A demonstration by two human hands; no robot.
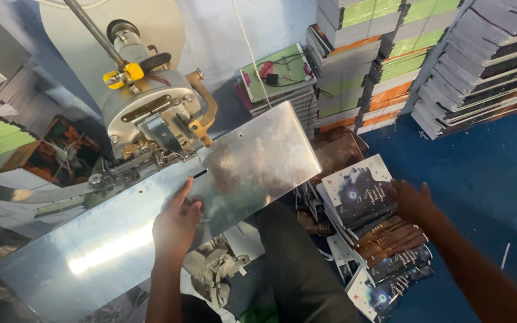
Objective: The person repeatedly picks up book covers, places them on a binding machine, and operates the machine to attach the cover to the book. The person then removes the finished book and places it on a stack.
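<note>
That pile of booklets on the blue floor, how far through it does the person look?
Done: nothing clearly marks any finished booklets. In hand: the right hand rests on the top booklet of the fanned floor pile, while the left hand lies flat on the machine's bare metal plate below the stitching head. Left: many booklets remain in that pile.

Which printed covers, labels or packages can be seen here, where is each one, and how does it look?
Booklet: under the right hand, dark cover with pale border.
Fanned booklets: on the blue floor, dark and brown.
Book stacks: against the wall, green, orange and grey edges.
</note>
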